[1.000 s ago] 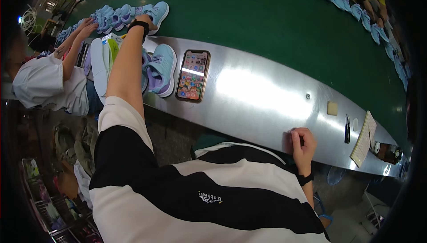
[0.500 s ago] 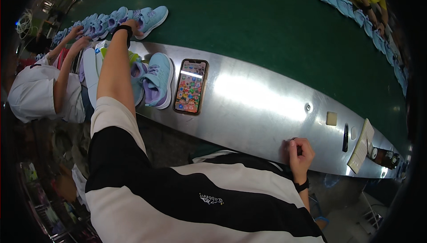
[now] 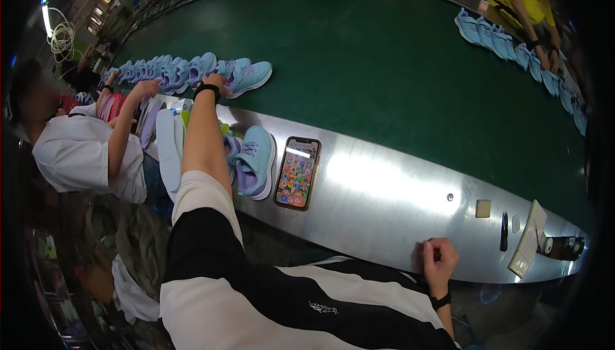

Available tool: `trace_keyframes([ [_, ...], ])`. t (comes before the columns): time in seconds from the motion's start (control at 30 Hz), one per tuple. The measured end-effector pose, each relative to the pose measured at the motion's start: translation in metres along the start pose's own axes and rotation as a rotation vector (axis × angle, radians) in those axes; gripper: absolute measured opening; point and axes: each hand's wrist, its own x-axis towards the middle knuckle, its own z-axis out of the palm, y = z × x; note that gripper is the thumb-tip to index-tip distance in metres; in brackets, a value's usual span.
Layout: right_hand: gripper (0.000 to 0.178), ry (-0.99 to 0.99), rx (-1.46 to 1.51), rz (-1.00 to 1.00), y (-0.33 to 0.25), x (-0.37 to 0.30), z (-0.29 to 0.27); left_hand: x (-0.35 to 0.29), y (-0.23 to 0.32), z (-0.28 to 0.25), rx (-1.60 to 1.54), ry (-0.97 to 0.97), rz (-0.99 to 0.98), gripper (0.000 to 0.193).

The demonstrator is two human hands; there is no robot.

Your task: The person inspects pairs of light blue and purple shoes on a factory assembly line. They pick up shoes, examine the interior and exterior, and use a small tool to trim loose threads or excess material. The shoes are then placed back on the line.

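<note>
My left hand reaches out to the near end of a row of light blue sneakers on the green belt. Its fingers are closed at the heel of the end sneaker, partly hidden by the hand. Below my left forearm, another blue sneaker with a lilac lining stands on the metal ledge, a second one partly hidden behind it. Beside it lies a phone with its screen lit. My right hand rests loosely curled at the ledge's near edge, with nothing visible in it.
The green belt runs beyond the metal ledge. White insoles stand left of my forearm. A co-worker in white reaches toward the row. Rightward lie a beige block, a black pen and a notepad.
My view has tilted up, so the scene sits lower and further right, with more of the belt's far end showing. My left hand stays at the end sneaker; my right hand stays curled.
</note>
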Motion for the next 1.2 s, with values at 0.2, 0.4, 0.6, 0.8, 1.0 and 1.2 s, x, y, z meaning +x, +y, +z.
trace_keyframes([
  [0.2, 0.012, 0.023, 0.027, 0.029, 0.002, -0.002, 0.002, -0.047, 0.069, -0.049, -0.423, 0.128, 0.278, 0.06],
  [0.4, 0.013, -0.021, 0.067, 0.062, -0.004, 0.002, -0.004, -0.216, 0.186, -0.077, -0.511, 0.2, 0.658, 0.058],
  [0.6, 0.046, 0.098, 0.288, 0.173, -0.012, 0.023, -0.009, -0.422, 0.225, -0.004, -1.043, -0.031, 1.002, 0.048],
  [0.8, 0.061, -0.003, -0.016, 0.228, -0.009, 0.014, -0.029, -0.447, 0.239, 0.06, -1.189, -0.147, 0.702, 0.048],
  [1.0, 0.043, -0.081, 0.524, 0.459, -0.002, 0.0, -0.032, -0.428, 0.24, 0.084, -1.438, -0.353, 0.718, 0.034],
  [1.2, 0.039, -0.129, 1.011, 0.575, -0.003, 0.003, -0.014, -0.424, 0.253, 0.091, -1.791, -0.668, 0.689, 0.041],
])
